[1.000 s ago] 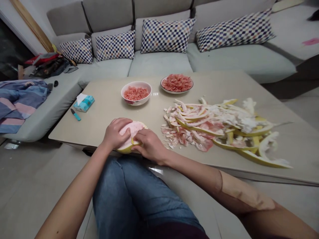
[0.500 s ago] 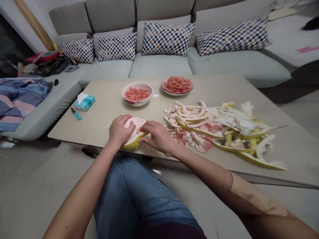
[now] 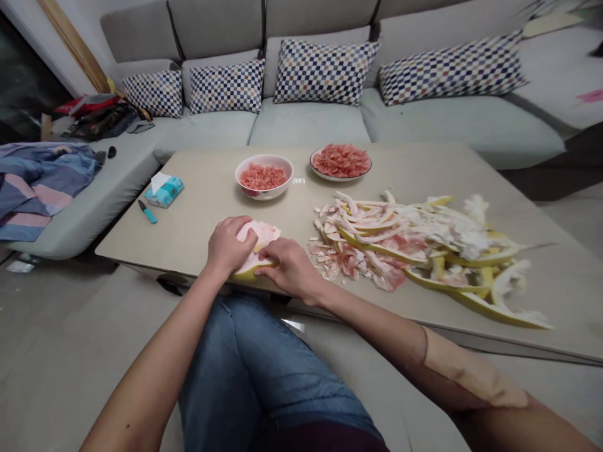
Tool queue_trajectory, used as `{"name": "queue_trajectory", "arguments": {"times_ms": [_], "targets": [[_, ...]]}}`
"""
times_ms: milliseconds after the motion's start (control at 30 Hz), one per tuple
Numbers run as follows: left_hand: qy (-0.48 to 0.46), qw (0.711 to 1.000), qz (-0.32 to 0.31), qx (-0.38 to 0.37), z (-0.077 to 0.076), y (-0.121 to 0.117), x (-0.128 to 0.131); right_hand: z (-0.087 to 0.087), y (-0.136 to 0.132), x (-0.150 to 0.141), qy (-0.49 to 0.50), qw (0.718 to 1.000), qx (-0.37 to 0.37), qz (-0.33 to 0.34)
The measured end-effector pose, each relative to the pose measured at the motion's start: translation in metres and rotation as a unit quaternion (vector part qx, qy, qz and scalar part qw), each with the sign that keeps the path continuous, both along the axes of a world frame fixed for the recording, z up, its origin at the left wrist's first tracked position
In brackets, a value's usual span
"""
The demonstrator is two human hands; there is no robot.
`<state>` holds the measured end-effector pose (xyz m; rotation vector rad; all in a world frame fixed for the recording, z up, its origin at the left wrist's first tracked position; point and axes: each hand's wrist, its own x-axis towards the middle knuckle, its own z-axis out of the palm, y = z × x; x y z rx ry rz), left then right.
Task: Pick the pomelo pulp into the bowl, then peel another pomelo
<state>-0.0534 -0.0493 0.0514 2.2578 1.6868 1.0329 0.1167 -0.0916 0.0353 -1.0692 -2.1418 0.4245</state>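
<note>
A partly peeled pomelo (image 3: 260, 233), pinkish white on top with yellow rind below, rests at the table's near edge. My left hand (image 3: 230, 246) is wrapped over its left side, thumb pressed on the pale pith. From the right, my right hand (image 3: 288, 267) pinches the yellow rind at the pomelo's edge between thumb and fingers. Beyond the hands stand a white bowl (image 3: 264, 194) of pink pomelo flesh and a dark-rimmed plate (image 3: 330, 178) heaped with the same flesh.
Yellow and white peel strips (image 3: 424, 251) are piled on the right of the table (image 3: 207, 169). At left lie a tissue pack (image 3: 164, 191) and a small teal-handled knife (image 3: 147, 212). Behind the table runs a sofa (image 3: 306, 125) with checkered cushions (image 3: 325, 72).
My right hand has shifted slightly left and in closer against the pomelo, gripping its rind. The left hand keeps its hold. The camera view has moved a little.
</note>
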Motion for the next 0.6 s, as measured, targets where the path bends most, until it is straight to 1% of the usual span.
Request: {"name": "queue_trajectory", "arguments": {"times_ms": [100, 167, 233, 300, 367, 467, 533, 600], "targets": [[0.003, 1.000, 0.010, -0.002, 0.000, 0.002, 0.000, 0.006, -0.004, 0.001, -0.059, 0.998, 0.017, -0.009], [0.000, 1.000, 0.013, -0.001, 0.000, 0.004, 0.000, 0.008, -0.008, -0.001, -0.087, 0.995, 0.028, -0.027], [-0.005, 1.000, 0.012, 0.001, 0.000, 0.004, -0.001, 0.006, -0.011, -0.006, -0.079, 0.995, 0.024, -0.051], [-0.007, 1.000, 0.010, 0.001, -0.001, 0.004, -0.002, 0.002, -0.013, -0.012, -0.051, 0.997, 0.007, -0.059], [-0.006, 1.000, 0.009, 0.003, -0.002, 0.003, -0.002, -0.003, -0.014, -0.015, -0.031, 0.998, -0.005, -0.050], [0.001, 1.000, 0.014, 0.005, -0.002, 0.003, -0.002, -0.005, -0.009, -0.012, -0.034, 0.999, -0.004, -0.023], [0.018, 1.000, 0.004, 0.004, -0.001, 0.004, -0.004, -0.003, -0.001, -0.003, -0.042, 0.999, 0.002, -0.011], [0.047, 0.999, -0.026, 0.000, 0.001, 0.005, -0.008, 0.001, 0.009, 0.012, -0.053, 0.999, 0.009, -0.008]]}}
